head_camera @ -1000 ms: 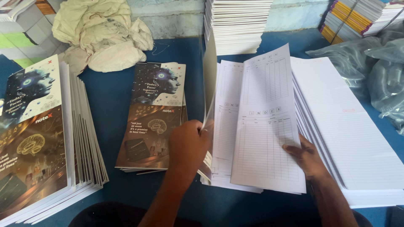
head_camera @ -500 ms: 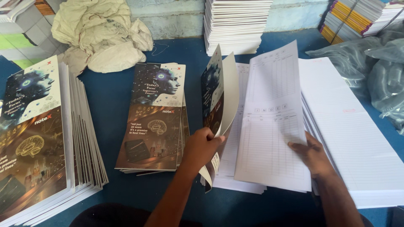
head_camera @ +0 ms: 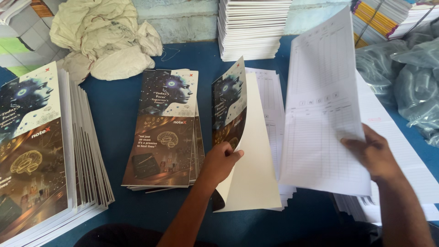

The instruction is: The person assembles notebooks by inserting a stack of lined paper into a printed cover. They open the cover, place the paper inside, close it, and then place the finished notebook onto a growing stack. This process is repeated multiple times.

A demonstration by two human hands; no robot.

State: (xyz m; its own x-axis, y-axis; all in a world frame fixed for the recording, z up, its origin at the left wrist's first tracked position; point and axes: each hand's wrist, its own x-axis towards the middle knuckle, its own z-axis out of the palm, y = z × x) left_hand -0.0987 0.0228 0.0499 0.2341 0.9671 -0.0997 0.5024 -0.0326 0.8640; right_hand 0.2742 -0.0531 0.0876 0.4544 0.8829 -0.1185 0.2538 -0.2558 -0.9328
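At centre, the printed cover [head_camera: 231, 107] was gripped at its lower edge by the left hand [head_camera: 222, 161], fingers curled, and held tilted. At 3 o'clock, the ruled sheet [head_camera: 322, 105] was pinched by the right hand [head_camera: 372, 153]. A cover stack [head_camera: 164, 128] lay at 9 o'clock.

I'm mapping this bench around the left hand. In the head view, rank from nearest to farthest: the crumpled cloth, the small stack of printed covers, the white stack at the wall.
From the left hand, which holds a folded cover:
1. Small stack of printed covers, just to its left.
2. White stack, at the wall, above the hand.
3. Crumpled cloth, far upper left.
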